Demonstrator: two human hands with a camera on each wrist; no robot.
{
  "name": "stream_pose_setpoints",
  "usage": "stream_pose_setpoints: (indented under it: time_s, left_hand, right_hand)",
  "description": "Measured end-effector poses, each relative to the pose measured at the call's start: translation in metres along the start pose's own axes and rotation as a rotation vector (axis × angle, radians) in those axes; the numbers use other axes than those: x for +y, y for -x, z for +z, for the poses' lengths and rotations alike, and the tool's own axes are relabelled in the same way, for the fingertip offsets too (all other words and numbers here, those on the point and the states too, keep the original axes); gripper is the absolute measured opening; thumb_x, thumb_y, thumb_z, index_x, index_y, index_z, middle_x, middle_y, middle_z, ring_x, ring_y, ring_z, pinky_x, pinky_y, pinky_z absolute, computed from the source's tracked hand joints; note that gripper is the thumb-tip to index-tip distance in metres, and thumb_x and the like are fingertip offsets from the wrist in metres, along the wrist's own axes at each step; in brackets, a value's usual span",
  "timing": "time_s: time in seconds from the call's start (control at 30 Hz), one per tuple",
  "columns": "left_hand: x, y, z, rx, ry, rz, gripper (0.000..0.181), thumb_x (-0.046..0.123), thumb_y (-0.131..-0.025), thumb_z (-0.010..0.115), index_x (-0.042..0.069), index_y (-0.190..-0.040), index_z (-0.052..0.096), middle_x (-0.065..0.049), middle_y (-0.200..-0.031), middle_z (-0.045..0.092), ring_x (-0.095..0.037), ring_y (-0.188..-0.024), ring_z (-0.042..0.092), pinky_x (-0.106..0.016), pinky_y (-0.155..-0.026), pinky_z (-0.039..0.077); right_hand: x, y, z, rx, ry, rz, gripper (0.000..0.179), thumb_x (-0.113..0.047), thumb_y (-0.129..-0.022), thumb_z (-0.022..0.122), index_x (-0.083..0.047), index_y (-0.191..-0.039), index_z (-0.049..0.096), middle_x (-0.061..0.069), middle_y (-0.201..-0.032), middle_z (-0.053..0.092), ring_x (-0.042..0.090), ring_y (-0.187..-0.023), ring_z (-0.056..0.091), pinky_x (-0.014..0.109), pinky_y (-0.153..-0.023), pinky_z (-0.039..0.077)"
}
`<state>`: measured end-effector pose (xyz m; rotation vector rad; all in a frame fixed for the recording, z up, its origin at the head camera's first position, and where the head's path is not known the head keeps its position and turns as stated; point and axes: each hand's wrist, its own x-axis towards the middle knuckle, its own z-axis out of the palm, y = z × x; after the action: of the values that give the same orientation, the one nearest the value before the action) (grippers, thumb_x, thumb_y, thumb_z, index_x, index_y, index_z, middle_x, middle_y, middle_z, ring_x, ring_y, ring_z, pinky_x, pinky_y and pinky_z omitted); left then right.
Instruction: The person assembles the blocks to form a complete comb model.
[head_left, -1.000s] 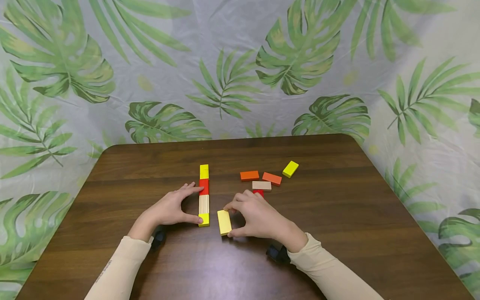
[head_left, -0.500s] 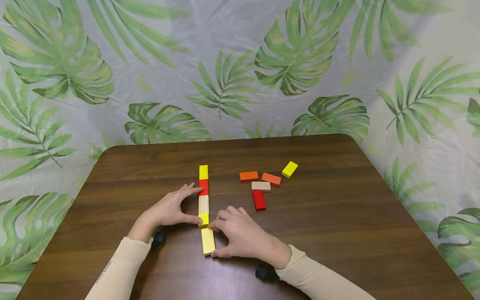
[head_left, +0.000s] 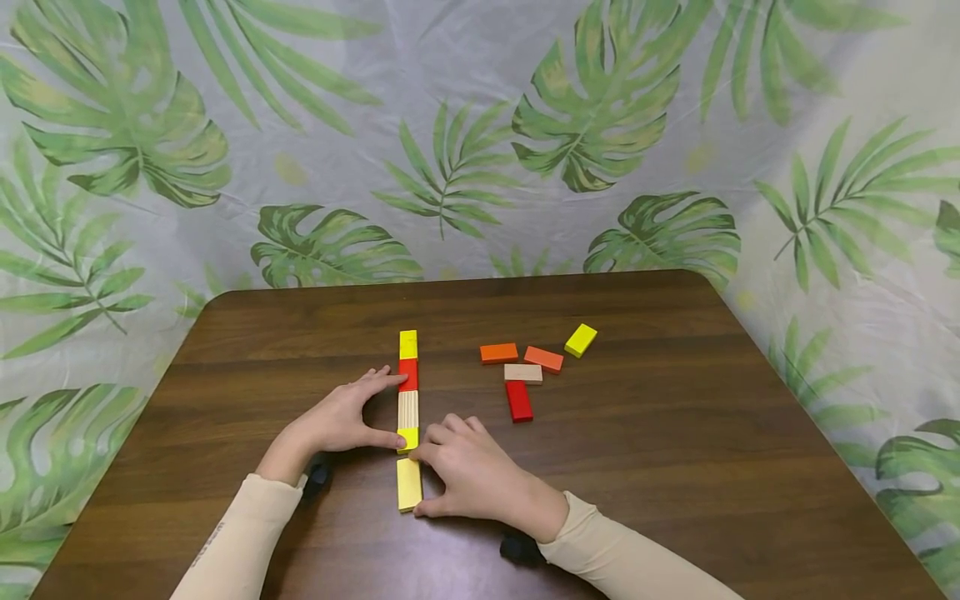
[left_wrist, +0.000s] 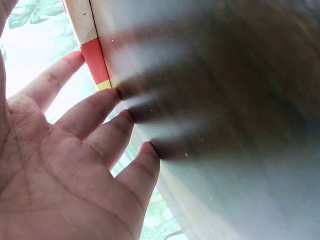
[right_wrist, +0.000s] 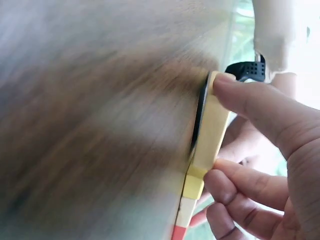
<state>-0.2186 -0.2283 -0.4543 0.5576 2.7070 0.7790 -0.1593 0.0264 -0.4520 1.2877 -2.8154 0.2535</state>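
Pale-yellow block: moved left and nearer since the earlier frame; now just off the near end of the block row, contact unclear.
Right hand: pinching that block, not yet let go.
Left hand: fingers spread wide, touching row.
Row progress: four aligned, fifth nearly in line.
Outside row, right: red block, beige block, salmon block, orange block, yellow block.

From the near side, my head view looks far and down over the table; my wrist views sit close, the left one seemingly facing far, the right facing left, both catching the block row.
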Motion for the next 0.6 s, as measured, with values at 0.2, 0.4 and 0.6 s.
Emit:
stream_pose_setpoints:
  time_s: [0.2, 0.4, 0.6]
  left_hand:
    - [-0.0001, 0.0007, 0.0005, 0.003, 0.005, 0.001, 0.101, 0.057, -0.082, 0.089, 0.019, -0.165, 0.045, -0.022, -0.175, 0.031, -0.049, -0.163, 0.025, -0.078, -0.124, 0.027]
    - [-0.0007, 0.0002, 0.0011, 0.003, 0.014, 0.011, 0.1, 0.056, -0.083, 0.089, 0.019, -0.165, 0.045, -0.022, -0.175, 0.031, -0.05, -0.163, 0.024, -0.078, -0.125, 0.025]
    - [-0.0005, 0.0009, 0.0011, 0.003, 0.023, 0.015, 0.101, 0.056, -0.083, 0.089, 0.018, -0.165, 0.045, -0.023, -0.175, 0.03, -0.05, -0.163, 0.024, -0.077, -0.125, 0.024]
  right_hand:
    - [-0.0041, -0.0034, -0.001, -0.007, 0.015, 0.026, 0.062, -0.064, -0.079, 0.09, -0.024, -0.125, 0.08, -0.009, -0.115, 0.073, 0.012, -0.106, 0.057, 0.028, -0.087, 0.046]
    - [-0.006, -0.0053, -0.0014, -0.007, 0.03, 0.036, 0.061, -0.063, -0.078, 0.09, -0.024, -0.124, 0.08, -0.009, -0.114, 0.072, 0.012, -0.105, 0.057, 0.027, -0.085, 0.045]
    - [-0.0066, -0.0059, -0.001, 0.006, 0.043, 0.033, 0.057, -0.06, -0.08, 0.091, -0.024, -0.123, 0.08, -0.009, -0.114, 0.072, 0.012, -0.104, 0.058, 0.027, -0.084, 0.046]
